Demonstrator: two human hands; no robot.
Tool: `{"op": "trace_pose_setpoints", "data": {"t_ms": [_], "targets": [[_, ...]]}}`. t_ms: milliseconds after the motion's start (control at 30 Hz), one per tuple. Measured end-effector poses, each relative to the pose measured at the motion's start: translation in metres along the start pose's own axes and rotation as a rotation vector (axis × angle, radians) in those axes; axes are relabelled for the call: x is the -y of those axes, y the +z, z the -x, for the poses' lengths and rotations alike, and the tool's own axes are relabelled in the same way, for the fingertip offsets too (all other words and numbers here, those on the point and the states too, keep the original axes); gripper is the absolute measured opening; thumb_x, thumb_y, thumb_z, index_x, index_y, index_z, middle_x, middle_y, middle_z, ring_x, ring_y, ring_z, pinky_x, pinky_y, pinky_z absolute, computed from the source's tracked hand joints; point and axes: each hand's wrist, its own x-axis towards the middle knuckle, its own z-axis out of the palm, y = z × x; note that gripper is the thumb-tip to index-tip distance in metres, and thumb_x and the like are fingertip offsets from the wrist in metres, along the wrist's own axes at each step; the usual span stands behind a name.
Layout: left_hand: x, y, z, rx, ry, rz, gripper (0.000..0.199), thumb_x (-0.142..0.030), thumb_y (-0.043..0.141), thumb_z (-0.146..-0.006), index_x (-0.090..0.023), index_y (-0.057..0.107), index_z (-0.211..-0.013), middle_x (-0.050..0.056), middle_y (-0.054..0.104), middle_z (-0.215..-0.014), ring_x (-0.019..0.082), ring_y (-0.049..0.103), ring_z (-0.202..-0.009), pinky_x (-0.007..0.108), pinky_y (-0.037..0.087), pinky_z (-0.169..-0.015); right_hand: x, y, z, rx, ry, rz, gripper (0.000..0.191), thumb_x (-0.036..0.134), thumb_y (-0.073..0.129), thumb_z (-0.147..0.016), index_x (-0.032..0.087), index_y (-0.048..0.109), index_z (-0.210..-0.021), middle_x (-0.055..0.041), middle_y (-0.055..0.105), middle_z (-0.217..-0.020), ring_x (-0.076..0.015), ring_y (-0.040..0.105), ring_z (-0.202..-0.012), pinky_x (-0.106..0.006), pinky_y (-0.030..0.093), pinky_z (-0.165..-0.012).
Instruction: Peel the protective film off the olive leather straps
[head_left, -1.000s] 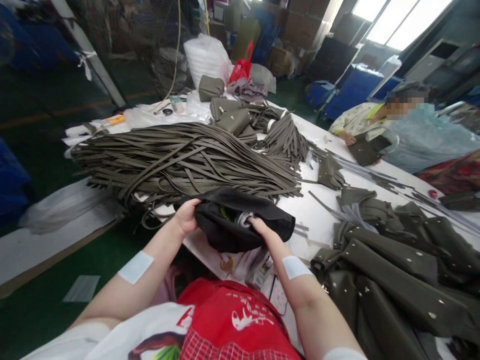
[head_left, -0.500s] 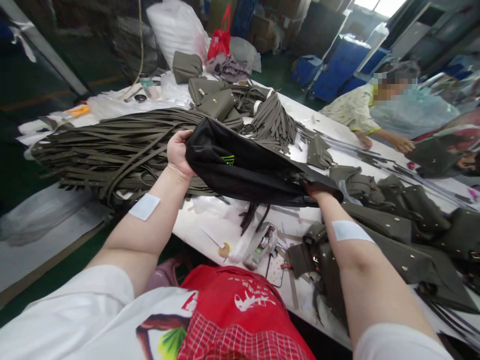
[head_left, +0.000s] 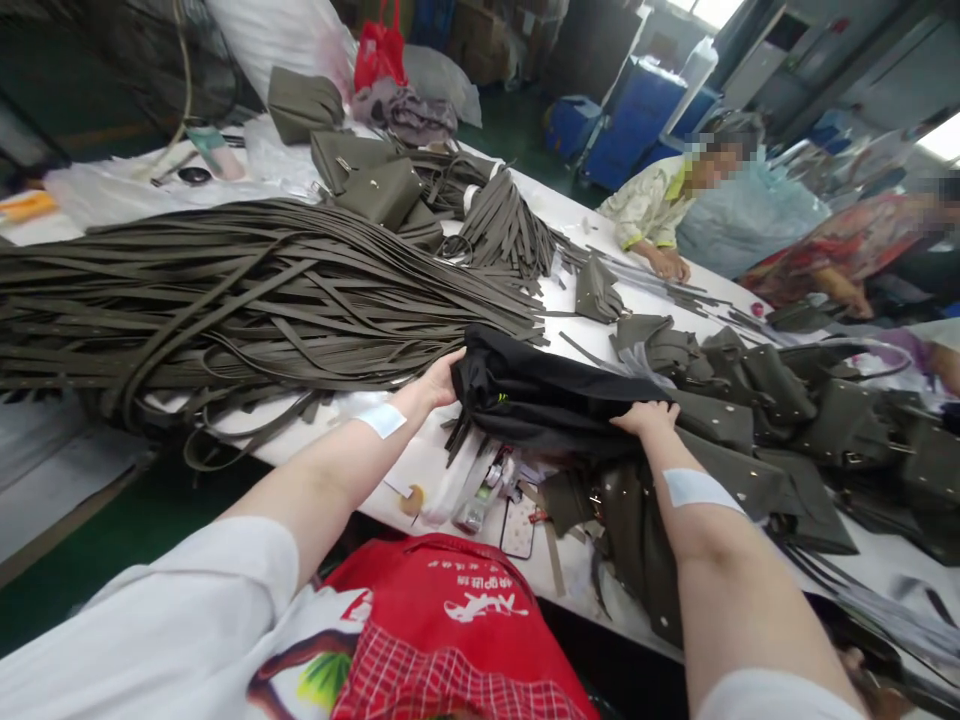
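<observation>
A length of black cloth with a small green print is stretched between my two hands over the white table. At its left end my left hand is closed, its fingers partly hidden behind the fabric. My right hand grips the near edge toward the other end, knuckles up. Left of the cloth spreads a big pile of olive-grey straps. Olive-grey bags lie close to my right hand.
A phone, a clear packet and a roll of tape lie near the front edge. More grey bags are stacked at the back. Across the table a person works, with another person further right.
Both hands have brought the black cloth lower, toward the table and the bags on the right. It is bunched more than before. My view has turned to the right.
</observation>
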Motion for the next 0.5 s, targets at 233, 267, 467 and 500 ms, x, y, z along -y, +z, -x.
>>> {"op": "trace_pose_setpoints", "data": {"t_ms": [233, 267, 467, 500], "targets": [[0.020, -0.021, -0.001, -0.138, -0.115, -0.140, 0.025, -0.040, 0.071, -0.078, -0.017, 0.068, -0.086, 0.010, 0.075, -0.087, 0.028, 0.067, -0.094, 0.038, 0.051, -0.086, 0.038, 0.032, 0.009, 0.199, -0.123, -0.298, 0.055, 0.040, 0.080, -0.069, 0.014, 0.068, -0.117, -0.0189, 0.065, -0.123, -0.0367, 0.052, -0.126, -0.047, 0.035, -0.108], [0.023, -0.024, 0.000, -0.173, -0.133, -0.173, 0.024, -0.038, 0.072, -0.078, -0.017, 0.067, -0.086, 0.009, 0.074, -0.087, 0.027, 0.067, -0.094, 0.038, 0.050, -0.087, 0.046, 0.035, 0.009, 0.227, -0.137, -0.357, 0.062, 0.040, 0.080, -0.069, 0.016, 0.064, -0.124, -0.0165, 0.066, -0.124, -0.0333, 0.056, -0.122, -0.042, 0.039, -0.106], [0.049, -0.020, 0.017, -0.244, -0.150, -0.299, 0.022, -0.033, 0.065, -0.089, -0.013, 0.064, -0.099, 0.007, 0.068, -0.102, 0.021, 0.065, -0.095, 0.043, 0.050, -0.090, 0.086, 0.042, -0.004, 0.356, -0.081, -0.595, 0.110, 0.036, 0.087, -0.061, 0.017, 0.027, -0.151, -0.0164, 0.071, -0.105, -0.0248, 0.071, -0.079, -0.045, 0.055, -0.078], [0.053, -0.016, 0.019, -0.233, -0.135, -0.297, 0.022, -0.031, 0.066, -0.089, -0.013, 0.064, -0.101, 0.007, 0.068, -0.103, 0.021, 0.065, -0.094, 0.042, 0.051, -0.088, 0.091, 0.046, -0.003, 0.382, -0.068, -0.606, 0.115, 0.029, 0.089, -0.057, 0.016, 0.025, -0.152, -0.0136, 0.073, -0.096, -0.0233, 0.071, -0.070, -0.046, 0.056, -0.074]]}}
